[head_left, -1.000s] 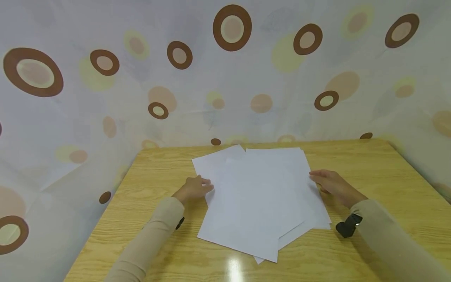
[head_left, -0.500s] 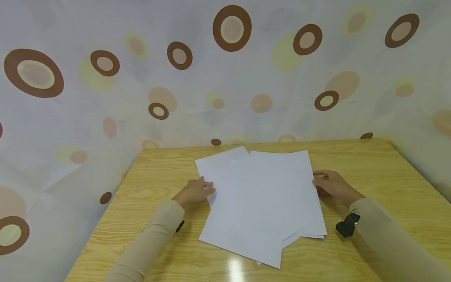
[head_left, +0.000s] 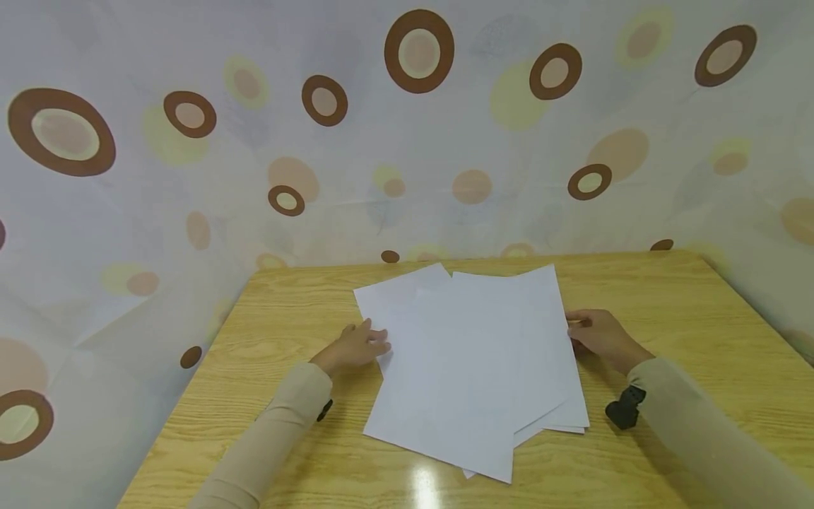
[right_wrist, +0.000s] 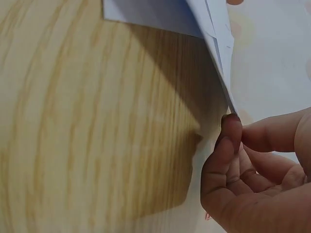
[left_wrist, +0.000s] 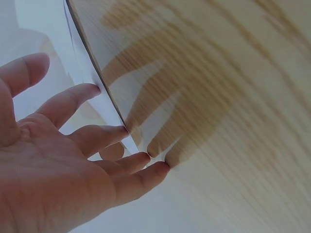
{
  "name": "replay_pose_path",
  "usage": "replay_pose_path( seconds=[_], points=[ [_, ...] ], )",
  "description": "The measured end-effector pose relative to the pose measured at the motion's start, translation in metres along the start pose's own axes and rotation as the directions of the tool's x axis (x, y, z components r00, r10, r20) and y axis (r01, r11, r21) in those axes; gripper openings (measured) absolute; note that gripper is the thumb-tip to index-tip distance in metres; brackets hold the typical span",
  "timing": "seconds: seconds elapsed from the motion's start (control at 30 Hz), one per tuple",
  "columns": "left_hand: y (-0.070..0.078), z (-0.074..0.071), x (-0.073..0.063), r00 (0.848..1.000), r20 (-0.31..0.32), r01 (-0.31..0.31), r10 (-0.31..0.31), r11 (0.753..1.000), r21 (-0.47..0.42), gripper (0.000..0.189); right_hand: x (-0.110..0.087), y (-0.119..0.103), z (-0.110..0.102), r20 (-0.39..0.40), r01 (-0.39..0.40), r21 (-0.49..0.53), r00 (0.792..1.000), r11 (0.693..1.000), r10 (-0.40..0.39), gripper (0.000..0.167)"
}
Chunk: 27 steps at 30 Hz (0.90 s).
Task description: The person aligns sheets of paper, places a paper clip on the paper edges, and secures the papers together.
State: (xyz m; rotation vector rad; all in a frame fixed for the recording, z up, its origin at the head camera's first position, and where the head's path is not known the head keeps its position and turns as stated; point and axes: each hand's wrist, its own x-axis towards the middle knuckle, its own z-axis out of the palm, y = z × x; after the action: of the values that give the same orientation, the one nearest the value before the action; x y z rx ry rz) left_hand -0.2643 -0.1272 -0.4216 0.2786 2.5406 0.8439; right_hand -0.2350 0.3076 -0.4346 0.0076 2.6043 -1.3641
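Observation:
Several white paper sheets (head_left: 470,353) overlap at uneven angles in the middle of the table. My right hand (head_left: 600,338) pinches their right edge between thumb and fingers; in the right wrist view the sheets' edge (right_wrist: 216,56) runs into that pinch, lifted over its shadow. The far right corner curves slightly up. At the left side, my left hand (head_left: 352,348) has its fingertips at the edge of the tilted rear sheet (head_left: 394,297). The left wrist view shows that hand's fingers (left_wrist: 73,102) spread and extended, their tips along the paper edge and the wood surface.
A wood-grain table (head_left: 674,304) bears the sheets, its surface extending to both sides. Behind it and at the sides hangs a pale covering (head_left: 356,155) with brown, peach and yellow circles. A small dark device (head_left: 624,408) is worn at the right wrist.
My right hand has come to pinch the sheets' right edge, and the right-hand sheets have shifted toward me. The far right corner has risen. The left hand has barely moved.

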Motion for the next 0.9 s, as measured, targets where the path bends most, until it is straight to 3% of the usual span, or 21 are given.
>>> replay_pose_path(
  seconds=[0.3, 0.5, 0.7, 0.9],
  points=[
    [0.0, 0.006, -0.002, 0.998, 0.05, -0.027, 0.027, 1.0, 0.01, 0.052, -0.002, 0.0, 0.003, -0.023, 0.008, -0.101, 1.0, 0.995, -0.011, 0.044],
    [-0.003, 0.006, 0.002, 0.999, 0.03, -0.015, 0.015, 1.0, -0.024, 0.054, -0.002, -0.002, 0.005, -0.018, 0.006, -0.109, 1.0, 0.994, -0.008, 0.043],
    [-0.007, 0.003, 0.0, 0.999, -0.048, -0.004, -0.005, 0.983, -0.181, 0.062, -0.009, -0.008, 0.001, -0.005, -0.015, -0.029, 1.0, 0.999, 0.015, 0.05],
    [-0.003, 0.005, -0.013, 0.999, -0.04, -0.011, -0.002, 0.947, -0.321, 0.062, -0.022, -0.012, -0.006, 0.031, 0.005, 0.013, 0.999, 1.0, -0.005, 0.058]
  ],
)
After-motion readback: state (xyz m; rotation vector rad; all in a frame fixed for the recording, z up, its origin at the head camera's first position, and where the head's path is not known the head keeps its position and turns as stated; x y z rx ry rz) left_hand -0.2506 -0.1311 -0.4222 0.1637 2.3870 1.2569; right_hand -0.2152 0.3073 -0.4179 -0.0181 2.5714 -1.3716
